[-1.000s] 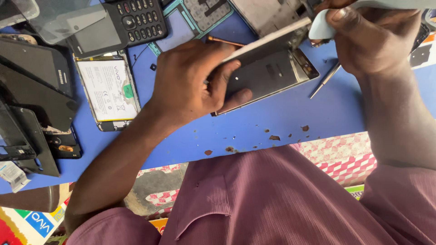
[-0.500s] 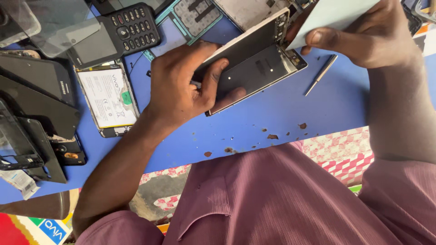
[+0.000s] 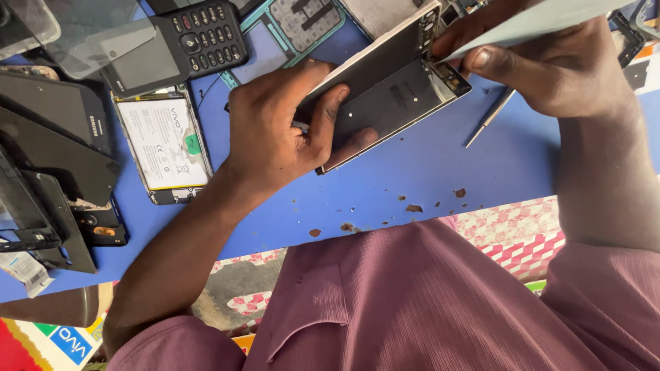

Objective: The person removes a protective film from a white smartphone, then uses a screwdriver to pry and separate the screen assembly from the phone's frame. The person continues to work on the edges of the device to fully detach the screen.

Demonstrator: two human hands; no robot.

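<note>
My left hand (image 3: 285,127) grips the lower end of an opened smartphone (image 3: 395,96), dark inside, which lies tilted on the blue table (image 3: 426,172). My right hand (image 3: 543,62) is at the phone's upper end and holds a thin pale-green back cover (image 3: 543,17), lifted away from the phone body. The thumb presses on the cover's edge near the phone's top corner.
A thin metal tool (image 3: 489,118) lies on the table under my right hand. At the left lie an open phone with a white battery (image 3: 163,142), a black keypad phone (image 3: 182,41), several dark screens and phone parts (image 3: 51,137). Small brown chips (image 3: 412,207) dot the table's near edge.
My right hand has swung the pale cover up and away from the phone's top end. The left hand keeps its grip, and the view has shifted slightly.
</note>
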